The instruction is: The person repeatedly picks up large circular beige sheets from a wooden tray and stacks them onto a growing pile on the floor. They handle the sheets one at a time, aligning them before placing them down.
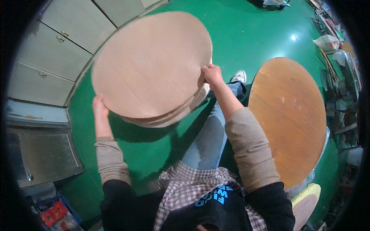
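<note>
A large round, pale tan board lies tilted over a stack of similar round layers, whose edges show beneath its near rim. My left hand grips the board's near-left edge, its thumb on top and its other fingers hidden below. At the right edge, my right hand is closed on the same board with the fingers curled over the rim. How far the board is lifted off the layers under it I cannot tell.
A round brown wooden tabletop stands right of my leg, with a smaller yellow-edged round piece nearer me. Grey cabinets line the left. Cluttered shelving runs along the right. A blue crate with red items sits at lower left.
</note>
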The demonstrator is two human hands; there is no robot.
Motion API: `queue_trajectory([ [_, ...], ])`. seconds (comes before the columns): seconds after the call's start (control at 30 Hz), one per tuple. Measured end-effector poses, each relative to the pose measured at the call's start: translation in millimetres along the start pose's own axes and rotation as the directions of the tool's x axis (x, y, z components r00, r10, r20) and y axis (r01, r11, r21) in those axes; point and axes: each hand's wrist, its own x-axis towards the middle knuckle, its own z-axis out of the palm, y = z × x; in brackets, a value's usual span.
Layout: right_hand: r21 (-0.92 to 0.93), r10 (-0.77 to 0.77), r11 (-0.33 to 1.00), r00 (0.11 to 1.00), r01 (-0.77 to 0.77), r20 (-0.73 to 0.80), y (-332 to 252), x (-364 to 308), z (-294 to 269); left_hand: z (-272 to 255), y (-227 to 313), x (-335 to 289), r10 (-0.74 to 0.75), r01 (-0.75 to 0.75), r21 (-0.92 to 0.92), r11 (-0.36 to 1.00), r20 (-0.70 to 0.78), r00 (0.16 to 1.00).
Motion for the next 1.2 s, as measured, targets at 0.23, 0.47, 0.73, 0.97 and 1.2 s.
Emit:
queue_trajectory([
  [0.23,-0.583,-0.254,0.795,0.965,0.166,-0.071,39.4,5.5,7.9,-20.8,-77.1,4.2,-0.004,0.077,0.298,0.952,-0.241,0.971],
  [0.47,-0.470,-0.210,0.870,0.975,0.151,-0.076,34.0,-4.5,5.1,-13.1,-59.2,-1.3,-0.041,0.067,0.279,0.958,-0.097,0.994],
  [0.73,-0.477,-0.265,0.860,0.957,0.180,-0.116,41.0,-8.8,7.2,-13.4,-60.5,0.4,-0.073,0.106,0.260,0.960,-0.133,0.988],
  [0.97,-0.367,-0.249,0.909,0.964,0.199,-0.094,38.6,-17.8,5.3,-7.7,-50.7,-2.4,-0.187,0.192,0.229,0.954,-0.042,0.981],
  [1.2,-0.393,-0.205,0.907,0.973,0.150,-0.103,36.7,-18.4,5.8,-7.6,-53.4,0.4,-0.232,0.243,0.203,0.949,-0.075,0.970],
])
